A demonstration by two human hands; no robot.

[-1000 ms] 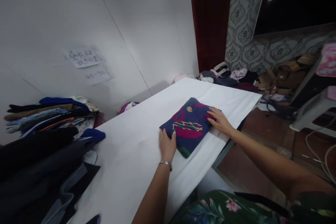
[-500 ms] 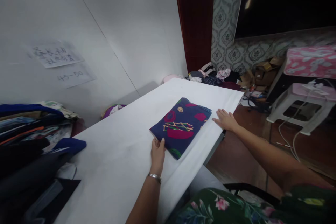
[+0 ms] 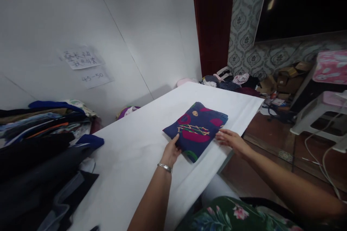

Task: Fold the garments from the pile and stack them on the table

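Just right of the frame's centre, on the white counter, the folded cloth should handle light, soft and floppy, best supported at both sides, its left edge pinched by the left hand, the right hand's hold at the other unclear.

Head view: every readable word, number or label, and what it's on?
"45-50": handwritten, lower paper on the white wall.
"长": handwritten, upper paper; its other characters are too blurred to read surely.
Folded navy garment: pattern, no legible text.
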